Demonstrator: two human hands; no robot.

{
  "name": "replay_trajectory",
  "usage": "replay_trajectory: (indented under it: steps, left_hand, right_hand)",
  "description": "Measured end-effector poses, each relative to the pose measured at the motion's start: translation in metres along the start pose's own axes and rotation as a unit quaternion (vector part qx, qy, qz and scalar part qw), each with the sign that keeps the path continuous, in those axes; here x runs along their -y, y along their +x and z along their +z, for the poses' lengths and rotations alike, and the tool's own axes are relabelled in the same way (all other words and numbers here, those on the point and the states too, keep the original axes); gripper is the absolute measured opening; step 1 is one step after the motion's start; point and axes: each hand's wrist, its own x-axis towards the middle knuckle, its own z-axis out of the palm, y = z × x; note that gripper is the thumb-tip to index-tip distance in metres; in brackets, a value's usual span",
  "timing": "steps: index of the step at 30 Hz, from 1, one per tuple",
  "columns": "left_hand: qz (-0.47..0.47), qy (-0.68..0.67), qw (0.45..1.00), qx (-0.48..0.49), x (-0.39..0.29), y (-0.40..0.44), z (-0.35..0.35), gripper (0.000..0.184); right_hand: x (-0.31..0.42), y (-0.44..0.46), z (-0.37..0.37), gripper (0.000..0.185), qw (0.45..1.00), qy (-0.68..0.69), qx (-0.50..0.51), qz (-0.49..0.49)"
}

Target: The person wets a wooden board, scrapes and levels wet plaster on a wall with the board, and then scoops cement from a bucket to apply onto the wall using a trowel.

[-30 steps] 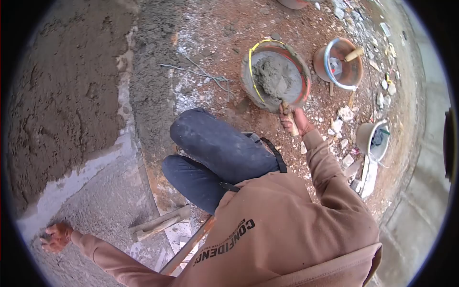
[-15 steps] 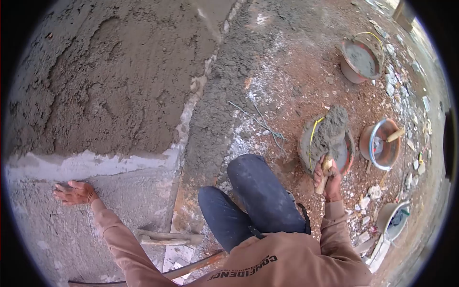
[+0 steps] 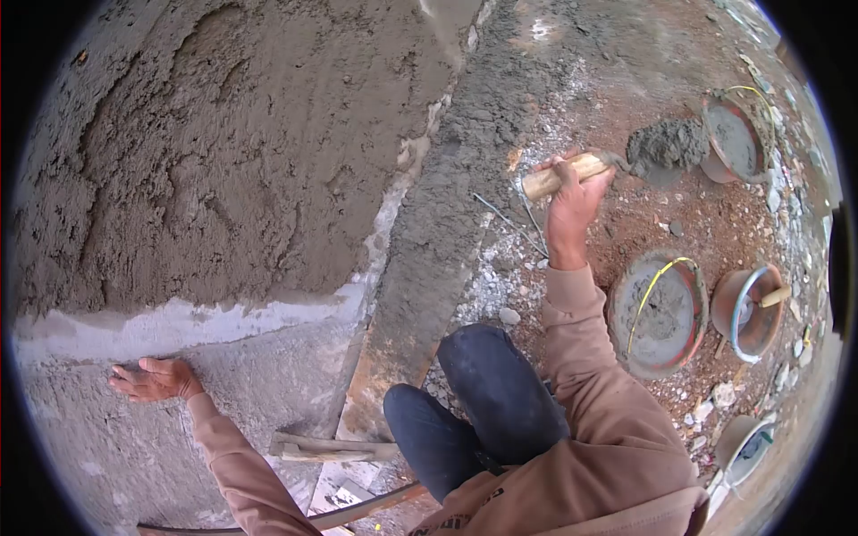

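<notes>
My right hand (image 3: pixel 576 205) is wrapped round the wooden handle of a trowel (image 3: pixel 543 183), out over the ground to the front right. A lump of wet grey mortar (image 3: pixel 668 145) sits on its blade, mostly covering it. My left hand (image 3: pixel 156 380) lies with fingers stretched on the rough grey concrete surface (image 3: pixel 241 375), just below a pale smooth strip (image 3: pixel 192 326). Beyond that strip spreads a wide area of wet mortar (image 3: pixel 232 170). Right of my knees stands a bucket (image 3: pixel 618 332) of mortar with a yellow handle.
Another mortar bucket (image 3: pixel 719 167) stands at the far right. Nearer are a bucket holding a wooden-handled tool (image 3: pixel 776 297) and a pale bucket (image 3: pixel 735 439). A wooden float (image 3: pixel 331 449) lies by my left knee. Wire (image 3: pixel 505 219) and rubble litter the ground.
My right hand has lifted the loaded trowel from over the near bucket and carried it forward and left. My left hand stays on the concrete.
</notes>
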Motion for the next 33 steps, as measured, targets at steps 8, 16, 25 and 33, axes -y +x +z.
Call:
replay_trajectory:
  steps: [8,16,25,33]
  left_hand:
    - [0.019,0.017,1.0,-0.009,0.002,-0.003,0.001,0.062]
    - [0.014,0.01,1.0,-0.021,0.007,-0.002,0.004,0.063]
    - [0.007,0.016,1.0,-0.012,0.003,-0.001,-0.005,0.06]
    - [0.01,0.01,1.0,-0.001,0.003,0.0,-0.01,0.062]
  right_hand:
    - [-0.231,0.007,0.122,0.042,0.933,-0.348,-0.087,0.043]
    - [-0.004,-0.184,0.102,0.035,0.912,-0.105,0.396,-0.029]
    - [0.201,-0.189,-0.278,0.024,0.819,-0.509,0.098,0.247]
    - [0.196,-0.154,-0.309,0.031,0.842,-0.46,0.007,0.282]
